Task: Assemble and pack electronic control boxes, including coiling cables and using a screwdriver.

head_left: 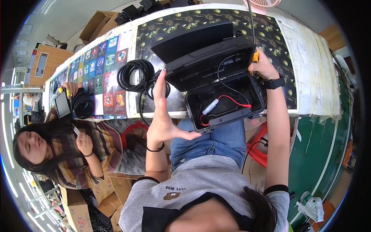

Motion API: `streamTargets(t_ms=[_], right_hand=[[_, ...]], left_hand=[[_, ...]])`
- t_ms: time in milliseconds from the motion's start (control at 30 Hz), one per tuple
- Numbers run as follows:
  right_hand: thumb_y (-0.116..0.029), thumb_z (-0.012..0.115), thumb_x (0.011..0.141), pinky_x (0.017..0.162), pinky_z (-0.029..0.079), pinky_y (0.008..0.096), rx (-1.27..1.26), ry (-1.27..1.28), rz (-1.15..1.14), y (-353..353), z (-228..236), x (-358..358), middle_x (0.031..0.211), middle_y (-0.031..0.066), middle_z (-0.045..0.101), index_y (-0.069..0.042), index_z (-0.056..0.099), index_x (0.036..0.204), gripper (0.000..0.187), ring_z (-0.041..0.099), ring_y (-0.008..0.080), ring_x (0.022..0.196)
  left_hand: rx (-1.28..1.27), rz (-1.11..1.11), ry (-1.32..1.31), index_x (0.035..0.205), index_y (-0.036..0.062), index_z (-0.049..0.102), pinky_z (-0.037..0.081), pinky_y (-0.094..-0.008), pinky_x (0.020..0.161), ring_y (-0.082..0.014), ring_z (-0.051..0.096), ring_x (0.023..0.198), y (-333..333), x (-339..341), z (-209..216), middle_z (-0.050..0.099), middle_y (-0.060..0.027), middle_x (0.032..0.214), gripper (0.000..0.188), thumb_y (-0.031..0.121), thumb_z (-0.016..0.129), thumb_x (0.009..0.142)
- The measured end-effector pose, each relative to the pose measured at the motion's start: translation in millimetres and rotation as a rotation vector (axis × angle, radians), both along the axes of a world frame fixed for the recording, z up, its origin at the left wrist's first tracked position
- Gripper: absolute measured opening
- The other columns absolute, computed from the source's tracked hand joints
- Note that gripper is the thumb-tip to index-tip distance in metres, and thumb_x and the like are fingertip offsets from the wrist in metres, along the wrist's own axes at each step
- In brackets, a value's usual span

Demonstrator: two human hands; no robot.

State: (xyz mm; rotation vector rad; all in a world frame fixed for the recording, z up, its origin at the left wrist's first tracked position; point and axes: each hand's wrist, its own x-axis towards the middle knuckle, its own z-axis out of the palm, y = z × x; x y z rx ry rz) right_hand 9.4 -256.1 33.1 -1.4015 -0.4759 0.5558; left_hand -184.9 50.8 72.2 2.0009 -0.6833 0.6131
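An opened black plastic case (pixel 224 121) is tilted over my lap at the table's front edge, its lid swung up and away from me. Inside run red and black wires and a white connector (pixel 210 106). My left hand (pixel 164 116) is open, fingers stretched along the case's left end and thumb by its near corner. At the far right corner, my right hand (pixel 266 66) is closed around a screwdriver (pixel 255 56) with a yellow-and-black handle, its long shaft pointing up. That hand is also against the case's edge, and its fingers are partly hidden.
Coiled black cable (pixel 135 75) lies left of the case on the printed table cover (pixel 185 27). A co-worker (pixel 89 147) sits at my left, one hand at a small screen device (pixel 62 104) beside another cable coil (pixel 83 105). Cardboard boxes (pixel 75 205) stand on the floor.
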Motion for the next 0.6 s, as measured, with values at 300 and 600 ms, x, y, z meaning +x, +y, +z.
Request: streamTargets(t_ms=[300, 600], right_hand=[[-0.019, 0.089, 0.063, 0.065, 0.045, 0.018, 0.074, -0.077, -0.002, 0.6, -9.4, 3.7, 0.106, -0.0045, 0.061, -0.009, 0.044, 0.143, 0.093, 0.054, 0.0037, 0.078], [-0.013, 0.091, 0.053, 0.096, 0.041, 0.0248, 0.068, -0.115, 0.023, 3.0, 7.6, -1.9, 0.124, 0.0001, 0.06, -0.005, 0.05, 0.139, 0.095, 0.055, 0.0104, 0.106]], left_hand=[[-0.114, -0.027, 0.079, 0.154, 0.0348, 0.004, 0.021, -0.0562, 0.112, -0.0466, 0.015, 0.144, 1.3, -1.8, -10.7, 0.01, -0.0285, 0.155, 0.141, 0.043, 0.095, 0.047], [-0.135, 0.01, 0.008, 0.154, 0.0309, 0.003, 0.023, -0.0528, 0.113, -0.045, 0.031, 0.138, 3.9, -4.9, -16.7, 0.03, -0.0309, 0.148, 0.136, 0.037, 0.094, 0.053]])
